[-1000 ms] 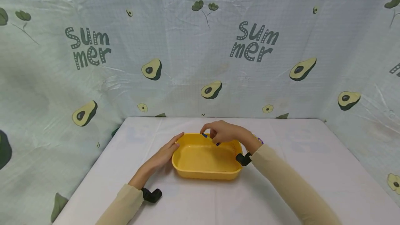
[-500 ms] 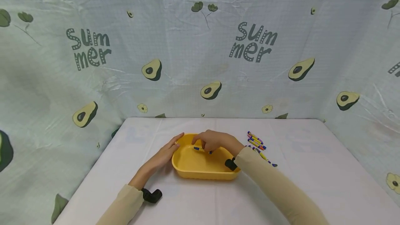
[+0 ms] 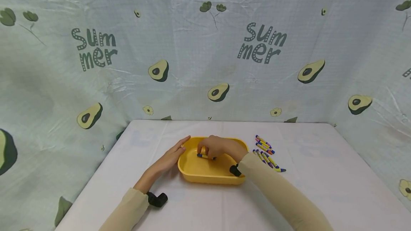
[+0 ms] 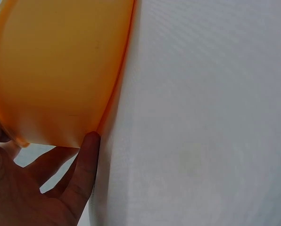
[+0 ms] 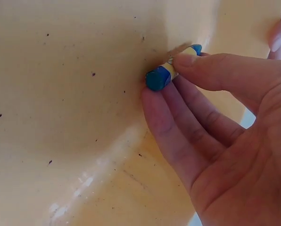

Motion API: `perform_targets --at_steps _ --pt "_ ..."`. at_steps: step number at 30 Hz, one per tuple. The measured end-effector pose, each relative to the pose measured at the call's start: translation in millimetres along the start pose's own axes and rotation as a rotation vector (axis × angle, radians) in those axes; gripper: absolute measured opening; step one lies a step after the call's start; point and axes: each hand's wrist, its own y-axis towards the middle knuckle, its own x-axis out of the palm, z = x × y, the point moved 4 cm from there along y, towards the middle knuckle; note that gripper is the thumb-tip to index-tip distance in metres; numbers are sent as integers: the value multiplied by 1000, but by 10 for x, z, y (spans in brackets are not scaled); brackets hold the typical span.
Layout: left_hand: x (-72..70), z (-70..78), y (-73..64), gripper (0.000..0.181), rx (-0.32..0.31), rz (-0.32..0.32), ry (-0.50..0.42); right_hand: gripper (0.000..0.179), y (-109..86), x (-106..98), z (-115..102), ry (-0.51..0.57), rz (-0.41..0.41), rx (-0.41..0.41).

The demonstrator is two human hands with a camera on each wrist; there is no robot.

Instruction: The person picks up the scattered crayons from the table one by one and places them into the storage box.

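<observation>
Two sleeves [image 3: 125, 209] come in nearest, with a stretch of white desk [image 3: 189, 213] between them. The left hand [image 3: 167, 159] lies along the tray's left side, fingers almost straight against the outer wall, thumb by the rim; its grip is relaxed, touching without clasping. The tray [image 3: 212, 180] has rounded corners and a raised rim. The right hand [image 3: 216, 146] reaches across the right rim and down inside, its grip nearly closed, thumb and fingertips pinching a crayon [image 3: 205, 157] with both blue ends free. That crayon is near the tray's middle; whether it touches the floor I cannot tell. Open floor lies between it and the left and near walls. Just right of the tray, other crayons [image 3: 265, 148] lie in two slanted groups, with wide desk beyond them on the right. Farthest, the desk's straight back edge meets a printed cloth [image 3: 192, 56].
</observation>
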Motion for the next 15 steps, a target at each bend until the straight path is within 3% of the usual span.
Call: perform_targets --at_steps 15 --pt "1 2 -12 52 -6 0 0 37 27 22 3 -42 -8 -18"
